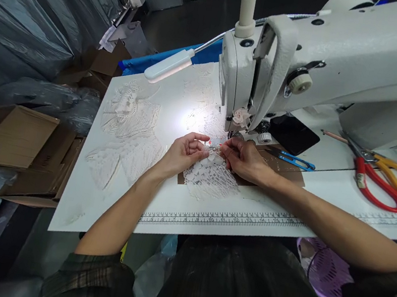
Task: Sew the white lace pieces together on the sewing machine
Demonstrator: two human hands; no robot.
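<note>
In front of the sewing machine's (234, 88) needle area, a piece of white lace (212, 179) lies on the table. My left hand (185, 154) pinches the lace's upper edge between thumb and fingers. Close beside it, my right hand (244, 159) grips the same edge, fingers curled. The held edge is bunched, and its details are too small to make out. Under the lace and my right wrist lies a brown flat piece (293, 177). A pale fabric flower (241, 117) is fixed to the machine head just above my hands.
More lace pieces (131, 116) lie to the left on the white table (74, 198). Blue thread snips (296, 160), a black phone-like slab (293, 134) and large scissors (380, 183) with red and orange handles lie right. A lamp (169, 66) lights the work. Cardboard boxes (16, 137) stand left.
</note>
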